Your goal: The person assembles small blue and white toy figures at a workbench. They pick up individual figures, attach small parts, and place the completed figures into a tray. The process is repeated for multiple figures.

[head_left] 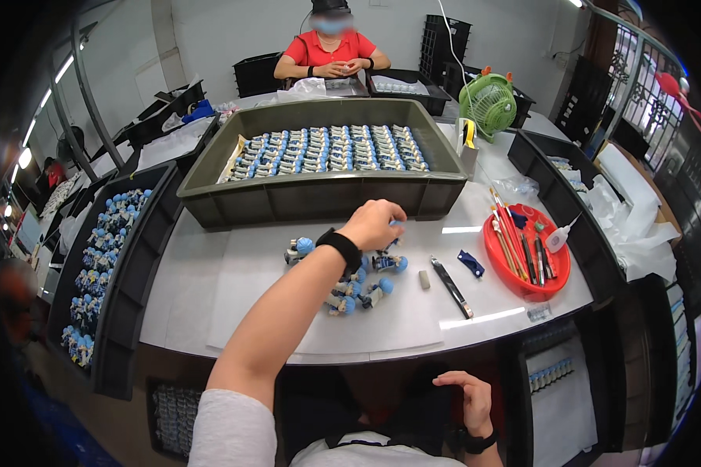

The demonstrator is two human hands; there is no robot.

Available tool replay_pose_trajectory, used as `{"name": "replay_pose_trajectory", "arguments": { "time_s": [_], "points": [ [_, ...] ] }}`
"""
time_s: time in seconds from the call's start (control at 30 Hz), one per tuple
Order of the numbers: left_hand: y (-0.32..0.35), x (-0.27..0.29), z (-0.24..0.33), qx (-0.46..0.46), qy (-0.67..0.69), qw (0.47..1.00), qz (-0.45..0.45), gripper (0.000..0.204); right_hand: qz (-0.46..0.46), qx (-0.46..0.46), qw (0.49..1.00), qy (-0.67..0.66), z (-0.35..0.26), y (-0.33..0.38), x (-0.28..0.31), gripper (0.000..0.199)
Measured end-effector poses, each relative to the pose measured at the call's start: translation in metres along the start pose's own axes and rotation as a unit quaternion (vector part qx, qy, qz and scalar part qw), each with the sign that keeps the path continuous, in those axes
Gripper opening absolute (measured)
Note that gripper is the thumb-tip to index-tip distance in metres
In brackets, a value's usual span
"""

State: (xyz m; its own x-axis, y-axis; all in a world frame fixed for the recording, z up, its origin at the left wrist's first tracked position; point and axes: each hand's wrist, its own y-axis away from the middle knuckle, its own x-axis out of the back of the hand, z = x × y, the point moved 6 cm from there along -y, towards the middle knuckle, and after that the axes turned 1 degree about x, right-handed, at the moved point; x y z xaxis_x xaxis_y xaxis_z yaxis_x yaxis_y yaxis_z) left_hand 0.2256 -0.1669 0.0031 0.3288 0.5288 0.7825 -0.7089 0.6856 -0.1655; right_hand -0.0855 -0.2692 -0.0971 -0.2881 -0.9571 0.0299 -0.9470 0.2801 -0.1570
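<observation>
My left hand (375, 225) reaches over the white work sheet (249, 292), fingers curled down around a small blue-headed figurine (397, 224) that they mostly hide. Just below it lies a loose group of similar figurines, among them one figurine (389, 263) on its side and another figurine (375, 292) nearer me. One more figurine (299, 249) rests left of my wrist. Down by my lap, off the table's front edge, my right hand (473, 398) holds nothing, with its fingers stretched out and apart.
Rows of figurines fill a large grey tray (311, 196) ahead. A dark crate (136, 272) with more stands left. On the right are a craft knife (452, 288), a grey eraser-like block (424, 279) and a red tool bowl (494, 261). A person (331, 50) sits opposite near a green fan (487, 105).
</observation>
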Motion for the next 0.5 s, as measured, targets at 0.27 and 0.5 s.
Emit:
{"name": "replay_pose_trajectory", "arguments": {
  "time_s": [0.27,0.5],
  "points": [
    [0.120,0.014,0.020,0.080,0.497,0.863,-0.040,0.031,-0.052,0.040,0.996,-0.060,-0.014,-0.020,-0.036,0.040],
    [0.189,-0.035,0.000,0.165,0.655,0.737,0.027,0.029,-0.065,-0.024,0.983,-0.169,-0.019,-0.036,-0.075,0.052]
  ]
}}
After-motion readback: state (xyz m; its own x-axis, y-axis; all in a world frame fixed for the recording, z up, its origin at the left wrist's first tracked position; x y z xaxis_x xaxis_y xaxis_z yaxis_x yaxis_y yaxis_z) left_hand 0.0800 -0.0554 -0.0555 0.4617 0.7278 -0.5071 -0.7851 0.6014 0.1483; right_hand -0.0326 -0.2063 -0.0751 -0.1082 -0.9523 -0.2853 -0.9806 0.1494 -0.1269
